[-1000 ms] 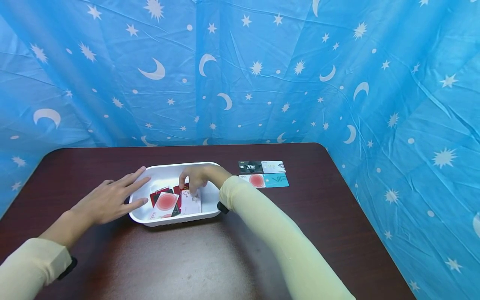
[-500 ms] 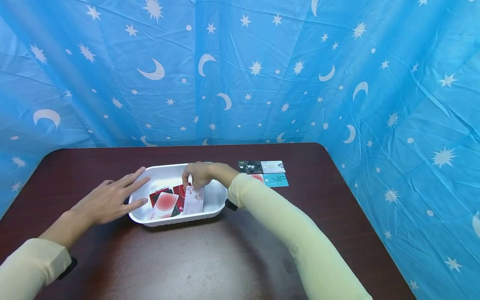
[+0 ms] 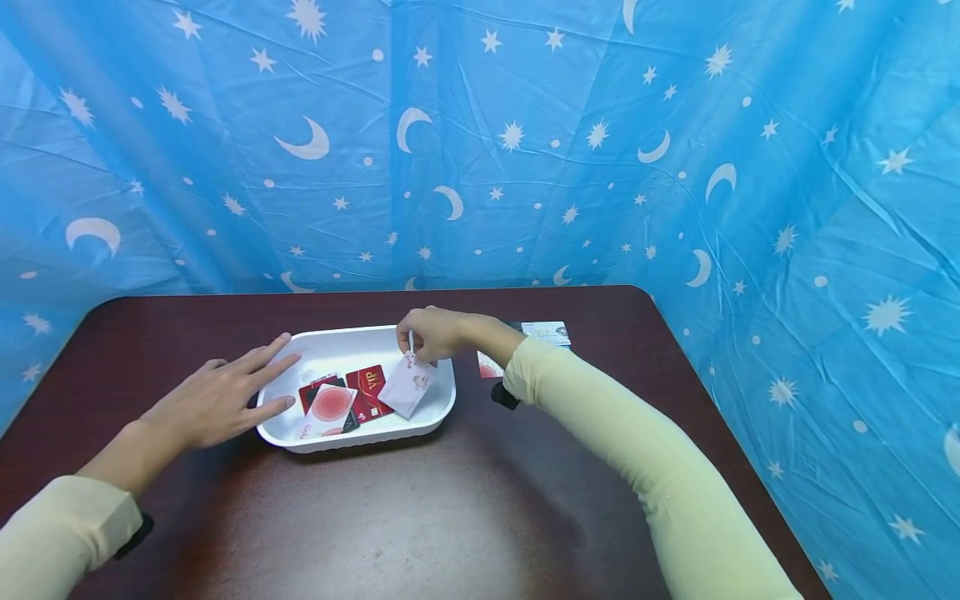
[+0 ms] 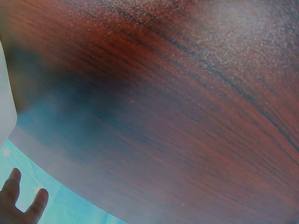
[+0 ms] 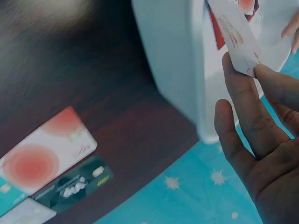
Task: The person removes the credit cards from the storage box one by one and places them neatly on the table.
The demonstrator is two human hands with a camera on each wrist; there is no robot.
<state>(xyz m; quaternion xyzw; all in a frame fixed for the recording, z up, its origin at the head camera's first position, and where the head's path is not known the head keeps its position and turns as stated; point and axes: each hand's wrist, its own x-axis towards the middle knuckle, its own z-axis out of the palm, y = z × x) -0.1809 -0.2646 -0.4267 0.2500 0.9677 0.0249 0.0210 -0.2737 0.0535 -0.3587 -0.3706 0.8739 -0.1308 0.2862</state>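
Note:
My right hand (image 3: 441,331) pinches one end of a white card (image 3: 407,387) between thumb and fingers over the right part of a white tray (image 3: 330,340). The right wrist view shows the same card (image 5: 233,35) tilted, with pale pinkish print. My left hand (image 3: 225,396) rests with spread, straight fingers at the tray's left rim. In the left wrist view only part of the left hand (image 4: 23,200) appears. Inside the tray lie a red VIP card (image 3: 367,392) and a white card with a red circle (image 3: 332,405), overlapping darker cards that are partly covered.
Right of the tray, several cards lie side by side on the dark wooden table (image 3: 360,517), partly hidden by my right arm. Among them are a black card (image 5: 72,184) and a red-circle card (image 5: 49,149). A blue curtain (image 3: 480,167) hangs behind.
My right hand has lifted the white card and moved it rightward and up, turning it. The red VIP card is now uncovered. My left hand has stayed in place.

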